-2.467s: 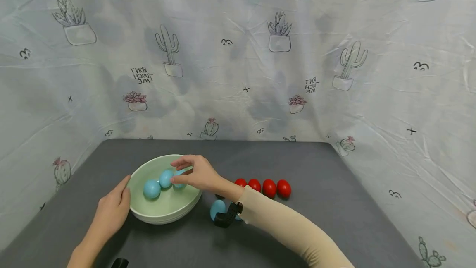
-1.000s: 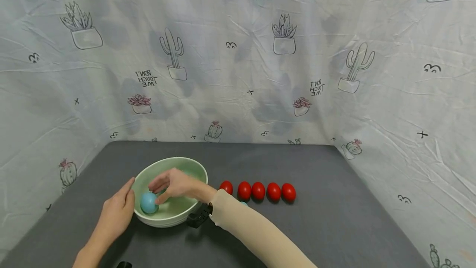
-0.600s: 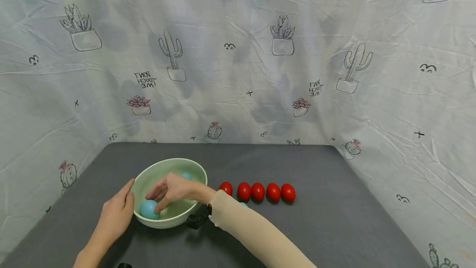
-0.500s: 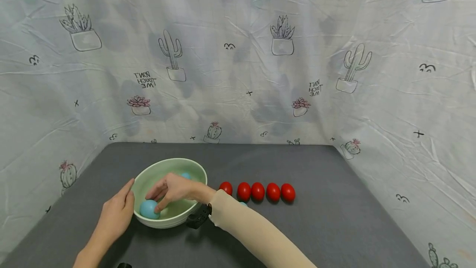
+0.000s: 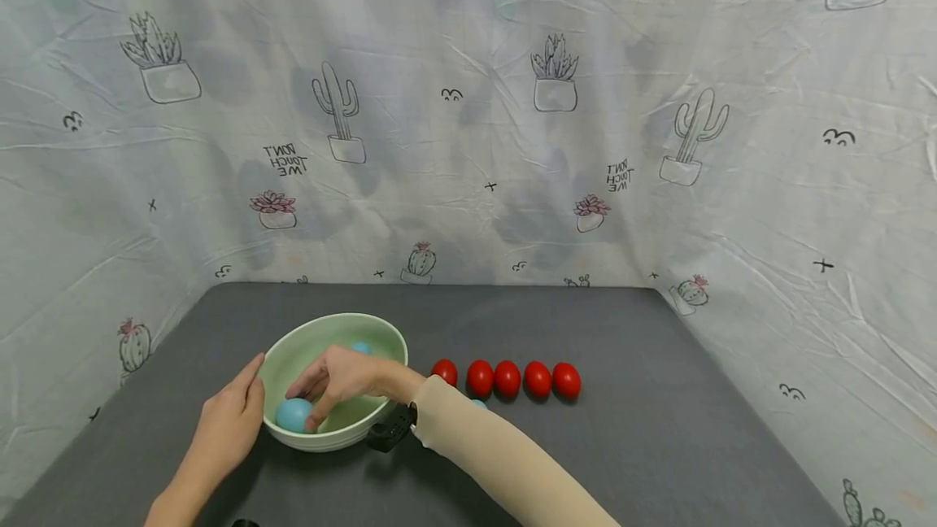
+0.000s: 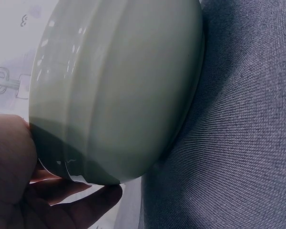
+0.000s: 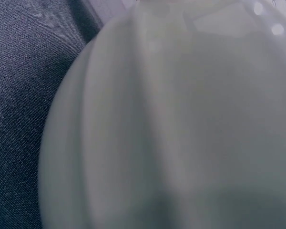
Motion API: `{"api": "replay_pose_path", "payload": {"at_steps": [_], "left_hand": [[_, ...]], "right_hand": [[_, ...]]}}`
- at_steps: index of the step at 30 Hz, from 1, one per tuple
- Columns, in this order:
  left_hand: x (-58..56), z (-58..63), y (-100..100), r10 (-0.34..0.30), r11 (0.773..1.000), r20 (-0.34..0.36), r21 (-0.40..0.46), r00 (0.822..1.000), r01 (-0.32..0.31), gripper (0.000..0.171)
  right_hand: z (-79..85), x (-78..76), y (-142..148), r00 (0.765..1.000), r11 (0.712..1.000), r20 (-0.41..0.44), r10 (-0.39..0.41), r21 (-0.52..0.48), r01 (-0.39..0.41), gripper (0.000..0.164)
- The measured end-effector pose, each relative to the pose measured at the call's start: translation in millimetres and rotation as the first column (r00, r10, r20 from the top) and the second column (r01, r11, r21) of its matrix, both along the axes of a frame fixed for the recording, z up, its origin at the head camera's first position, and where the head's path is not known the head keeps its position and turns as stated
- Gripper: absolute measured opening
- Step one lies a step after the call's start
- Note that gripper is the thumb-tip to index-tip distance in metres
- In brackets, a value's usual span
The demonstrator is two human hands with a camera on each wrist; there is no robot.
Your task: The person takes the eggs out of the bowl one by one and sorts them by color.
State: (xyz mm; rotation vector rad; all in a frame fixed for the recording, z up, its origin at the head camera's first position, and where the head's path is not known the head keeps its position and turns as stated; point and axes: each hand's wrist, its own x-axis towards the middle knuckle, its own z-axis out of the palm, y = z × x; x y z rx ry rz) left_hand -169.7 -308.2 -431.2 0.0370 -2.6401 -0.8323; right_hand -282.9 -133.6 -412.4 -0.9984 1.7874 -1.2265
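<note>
A pale green bowl (image 5: 329, 437) stands on the dark table at left of centre. My left hand (image 5: 228, 421) grips its left side, thumb near the rim; in the left wrist view, fingers (image 6: 97, 202) curl under the bowl wall (image 6: 119, 95). My right hand (image 5: 344, 376) reaches down inside the bowl, its thumb and fingers around a blue egg (image 5: 293, 415) at the front left. Behind that hand another blue egg (image 5: 361, 347) shows in part. In the right wrist view the bowl's outer wall (image 7: 219, 119) fills most of the picture, and the hand is hidden.
Several red eggs (image 5: 507, 379) lie in a row on the dark grey table (image 5: 622, 446), right of the bowl. Part of a blue egg (image 5: 479, 403) peeks out behind my right sleeve (image 5: 498, 454). A patterned cloth (image 5: 468, 145) surrounds the table.
My right hand has moved from the bowl's right part down to the front-left blue egg. More red eggs show, and my sleeve covers more of the blue ones. My left hand keeps its grip.
</note>
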Motion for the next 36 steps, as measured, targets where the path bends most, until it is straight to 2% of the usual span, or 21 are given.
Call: {"api": "replay_pose_path", "payload": {"at_steps": [9,17,26,36], "left_hand": [[0.9,0.7,1.1,0.011,1.000,0.006,0.000,1.000,-0.011,0.045],[1.3,-0.1,1.5,0.013,1.000,-0.014,0.000,1.000,-0.013,0.045],[1.3,1.5,1.5,0.009,1.000,0.014,0.008,1.000,-0.009,0.047],[0.8,-0.9,-0.6,0.010,1.000,0.006,0.004,1.000,-0.010,0.046]], "right_hand": [[-0.5,-0.6,1.2,0.999,1.000,0.025,0.030,0.003,-0.031,0.046],[-0.4,-0.4,1.7,0.999,0.999,-0.015,0.052,0.015,-0.052,0.047],[-1.0,0.2,1.8,0.998,0.998,-0.016,0.063,0.001,-0.063,0.049],[-1.8,2.3,0.4,0.999,0.999,-0.007,0.041,0.005,-0.041,0.046]]}}
